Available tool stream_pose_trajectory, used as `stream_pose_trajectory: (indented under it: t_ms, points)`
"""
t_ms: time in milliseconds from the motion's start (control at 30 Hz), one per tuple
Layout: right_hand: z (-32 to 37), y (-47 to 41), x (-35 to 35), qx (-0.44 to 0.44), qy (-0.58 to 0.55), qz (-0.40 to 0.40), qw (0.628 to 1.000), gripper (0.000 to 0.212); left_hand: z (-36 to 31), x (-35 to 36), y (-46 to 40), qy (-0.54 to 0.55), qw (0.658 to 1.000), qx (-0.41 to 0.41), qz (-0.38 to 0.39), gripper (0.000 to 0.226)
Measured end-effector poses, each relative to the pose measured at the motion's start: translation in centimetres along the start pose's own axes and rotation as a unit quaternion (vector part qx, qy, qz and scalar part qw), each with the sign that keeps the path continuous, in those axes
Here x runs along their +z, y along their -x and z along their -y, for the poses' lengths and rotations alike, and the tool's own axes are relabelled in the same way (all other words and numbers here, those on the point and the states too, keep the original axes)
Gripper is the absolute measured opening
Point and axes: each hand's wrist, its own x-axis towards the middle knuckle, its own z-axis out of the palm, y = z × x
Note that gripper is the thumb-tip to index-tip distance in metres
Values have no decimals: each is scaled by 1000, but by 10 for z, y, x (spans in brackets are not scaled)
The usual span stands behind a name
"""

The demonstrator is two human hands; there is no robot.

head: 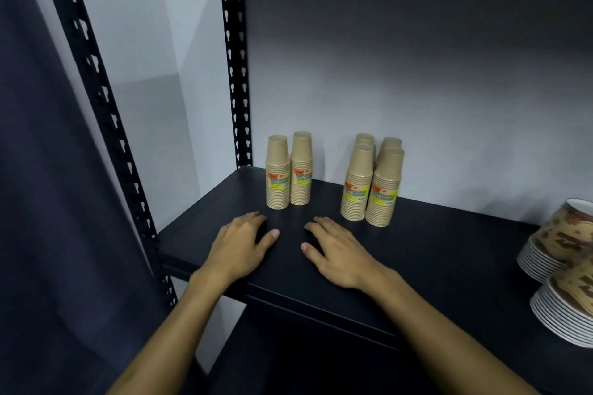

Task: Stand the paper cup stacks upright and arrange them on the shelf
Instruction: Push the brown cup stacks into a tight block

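Several brown paper cup stacks with yellow labels stand upright on the dark shelf [433, 243]. Two stacks [288, 173] stand side by side at the back left. A tight group of stacks [372, 183] stands to their right, two in front and two behind. My left hand [244, 242] lies flat on the shelf in front of the left pair, fingers straight, holding nothing. My right hand [337, 250] lies flat beside it, in front of the right group, also holding nothing. Neither hand touches a stack.
Two stacks of patterned paper bowls [558, 253] lie on their sides at the shelf's right edge. A black perforated upright [236, 73] marks the back left corner and another [106, 112] the front left. A white wall stands behind; another shelf board hangs overhead.
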Motion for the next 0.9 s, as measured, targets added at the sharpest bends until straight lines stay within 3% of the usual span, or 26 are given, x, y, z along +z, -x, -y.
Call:
stream_pose_trajectory:
  t_ms: [167, 300, 400, 500, 600, 900]
  points:
    - [3, -31, -6, 41, -170, -85, 981, 61, -2, -5, -31, 150, 988, -42, -10, 72]
    - [8, -68, -16, 119, -330, -159, 923, 64, -8, -3, -57, 289, 952, -88, -44, 83]
    - [6, -91, -22, 157, -398, -168, 888, 74, -3, 6, -67, 323, 937, -102, -80, 84]
    - [4, -104, -20, 146, -439, -164, 871, 78, 0, 10, -69, 323, 938, -90, -91, 78]
    - [1, -109, -14, 130, -459, -163, 864, 60, 1, 13, -69, 297, 947, -71, -101, 66]
    - [4, -97, -2, 96, -388, -203, 894, 50, 9, 15, -69, 307, 945, -35, -105, 54]
